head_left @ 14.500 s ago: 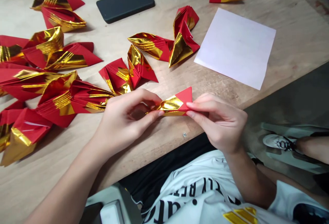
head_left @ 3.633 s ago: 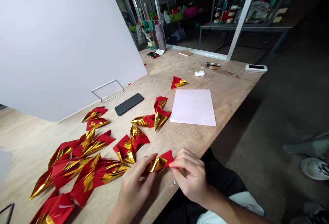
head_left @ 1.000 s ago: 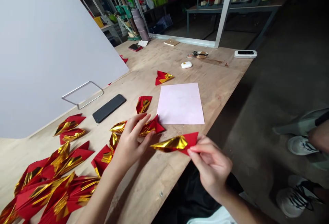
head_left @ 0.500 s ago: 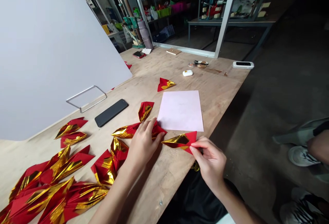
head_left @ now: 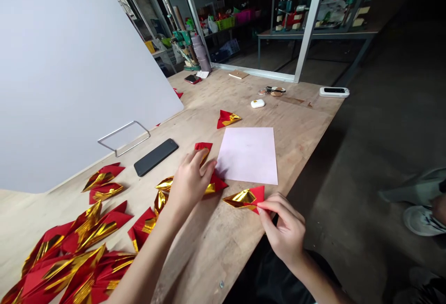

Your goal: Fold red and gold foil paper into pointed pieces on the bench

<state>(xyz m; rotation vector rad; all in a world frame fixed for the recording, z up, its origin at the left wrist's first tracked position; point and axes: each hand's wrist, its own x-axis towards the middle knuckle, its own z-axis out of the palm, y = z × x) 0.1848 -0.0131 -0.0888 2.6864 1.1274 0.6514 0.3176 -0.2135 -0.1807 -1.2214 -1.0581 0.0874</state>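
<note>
Between the thumb and fingers of my right hand (head_left: pixel 284 222) is a folded red and gold paper piece (head_left: pixel 248 199), pinched at its red end near the table's front edge. My left hand (head_left: pixel 190 181) is above the table, thumb apart from bent fingers. Its fingertips are at a small red and gold folded piece (head_left: pixel 205 147), partly hidden behind them; whether they touch it I cannot tell. Under and beside that hand lies another folded paper piece (head_left: pixel 219 183), partly covered. A square pale pink paper sheet (head_left: pixel 248 155) lies flat just beyond both hands.
Many red and gold folded pieces (head_left: pixel 75 257) are heaped at the left. A black phone (head_left: pixel 156 157) lies by a wire stand (head_left: pixel 123 139) and a large white board (head_left: pixel 80 76). Farther back are one folded piece (head_left: pixel 228 119), a white case (head_left: pixel 258 103) and a white device (head_left: pixel 334 92).
My left hand has moved up and away from the nearer folded piece to the small one behind it. My right hand keeps its piece, nearly in place. The view has shifted slightly.
</note>
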